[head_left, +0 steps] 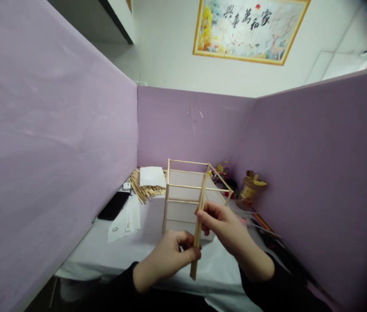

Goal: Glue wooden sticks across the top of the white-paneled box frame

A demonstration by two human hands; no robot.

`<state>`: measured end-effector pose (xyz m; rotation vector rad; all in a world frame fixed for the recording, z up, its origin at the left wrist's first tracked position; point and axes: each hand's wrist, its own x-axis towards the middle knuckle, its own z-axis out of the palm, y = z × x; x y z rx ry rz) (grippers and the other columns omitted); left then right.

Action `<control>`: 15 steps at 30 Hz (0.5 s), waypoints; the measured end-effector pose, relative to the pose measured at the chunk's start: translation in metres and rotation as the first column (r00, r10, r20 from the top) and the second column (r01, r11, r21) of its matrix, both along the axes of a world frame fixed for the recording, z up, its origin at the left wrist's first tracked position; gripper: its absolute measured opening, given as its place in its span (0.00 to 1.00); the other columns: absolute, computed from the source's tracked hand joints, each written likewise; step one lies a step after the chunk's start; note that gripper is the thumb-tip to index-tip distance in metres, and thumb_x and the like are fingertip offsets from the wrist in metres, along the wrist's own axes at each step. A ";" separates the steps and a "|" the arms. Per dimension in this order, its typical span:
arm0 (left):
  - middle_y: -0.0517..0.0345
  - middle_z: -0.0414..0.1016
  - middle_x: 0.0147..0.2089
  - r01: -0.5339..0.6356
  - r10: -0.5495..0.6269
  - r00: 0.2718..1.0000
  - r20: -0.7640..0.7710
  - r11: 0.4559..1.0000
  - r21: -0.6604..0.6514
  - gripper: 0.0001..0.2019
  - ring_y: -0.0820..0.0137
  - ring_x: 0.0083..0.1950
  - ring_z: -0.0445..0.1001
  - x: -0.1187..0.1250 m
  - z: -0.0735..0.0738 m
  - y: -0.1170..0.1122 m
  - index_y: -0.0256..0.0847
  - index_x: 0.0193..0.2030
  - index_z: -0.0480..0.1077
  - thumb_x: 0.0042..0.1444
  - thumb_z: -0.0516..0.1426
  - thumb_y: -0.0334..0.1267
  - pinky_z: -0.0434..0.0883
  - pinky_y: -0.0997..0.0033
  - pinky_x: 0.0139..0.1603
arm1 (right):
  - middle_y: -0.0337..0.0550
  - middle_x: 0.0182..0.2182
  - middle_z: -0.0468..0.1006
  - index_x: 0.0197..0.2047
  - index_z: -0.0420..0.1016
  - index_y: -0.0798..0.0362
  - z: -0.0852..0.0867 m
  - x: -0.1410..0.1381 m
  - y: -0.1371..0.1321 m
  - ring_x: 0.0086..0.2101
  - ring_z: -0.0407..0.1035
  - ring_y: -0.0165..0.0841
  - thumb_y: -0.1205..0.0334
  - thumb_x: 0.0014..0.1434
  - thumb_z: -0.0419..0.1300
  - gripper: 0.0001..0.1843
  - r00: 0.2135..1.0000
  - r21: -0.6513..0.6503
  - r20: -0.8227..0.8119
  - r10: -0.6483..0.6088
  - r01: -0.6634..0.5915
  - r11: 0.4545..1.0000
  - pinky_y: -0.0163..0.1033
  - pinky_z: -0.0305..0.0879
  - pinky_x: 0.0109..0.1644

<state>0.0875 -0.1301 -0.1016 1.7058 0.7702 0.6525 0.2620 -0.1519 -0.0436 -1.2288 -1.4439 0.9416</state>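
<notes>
Sticks (197,234), slim wood, in both hands (167,255) (227,227), rect. frame (183,201) behind

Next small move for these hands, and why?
I'd probably ease the wooden sticks toward the stick frame: left hand grips low, right hand higher, and the frame stands just behind. Whether they touch it, I can't tell.

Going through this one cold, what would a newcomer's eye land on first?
Probably the two hands at lower centre: the left hand and right hand both grip a slender wooden piece, the right higher up. Just beyond them stands an open wooden frame. Purple panels enclose the table, and a gold-framed picture hangs on the wall above.
</notes>
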 end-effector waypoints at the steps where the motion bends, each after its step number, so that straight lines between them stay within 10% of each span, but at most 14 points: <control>1: 0.55 0.79 0.30 -0.010 0.011 0.999 0.031 1.000 -0.025 0.10 0.68 0.32 0.72 0.000 -0.001 0.000 0.37 0.32 0.79 0.50 0.64 0.42 0.63 0.70 0.34 | 0.32 0.19 0.67 0.29 0.69 0.51 0.000 -0.004 0.001 0.19 0.62 0.26 0.46 0.53 0.63 0.17 1.000 -0.009 -0.025 0.018 -0.019 1.000 0.33 0.60 0.24; 7: 0.55 0.77 0.32 0.053 -0.042 0.984 0.172 0.997 -0.056 0.16 0.69 0.32 0.69 -0.006 0.004 0.003 0.36 0.34 0.79 0.50 0.66 0.49 0.64 0.69 0.36 | 0.32 0.18 0.68 0.28 0.68 0.51 0.004 -0.013 0.000 0.17 0.62 0.25 0.47 0.53 0.64 0.17 0.989 -0.098 -0.071 0.127 -0.134 0.986 0.32 0.59 0.21; 11: 0.50 0.78 0.43 -0.029 0.011 0.976 0.218 0.996 0.080 0.32 0.75 0.27 0.64 -0.012 0.015 0.006 0.38 0.58 0.73 0.53 0.64 0.59 0.61 0.72 0.29 | 0.31 0.14 0.65 0.24 0.67 0.52 0.063 0.003 0.038 0.16 0.58 0.22 0.61 0.60 0.61 0.14 0.999 -0.013 -0.050 0.022 -0.023 1.000 0.28 0.55 0.19; 15: 0.45 0.78 0.49 -0.223 0.194 0.904 0.381 0.974 0.033 0.30 0.72 0.33 0.69 -0.014 0.014 0.009 0.39 0.52 0.73 0.55 0.60 0.63 0.70 0.70 0.36 | 0.32 0.16 0.64 0.25 0.69 0.56 0.107 0.014 0.109 0.17 0.57 0.20 0.73 0.64 0.59 0.14 0.996 -0.265 -0.014 -0.084 0.078 0.961 0.26 0.56 0.19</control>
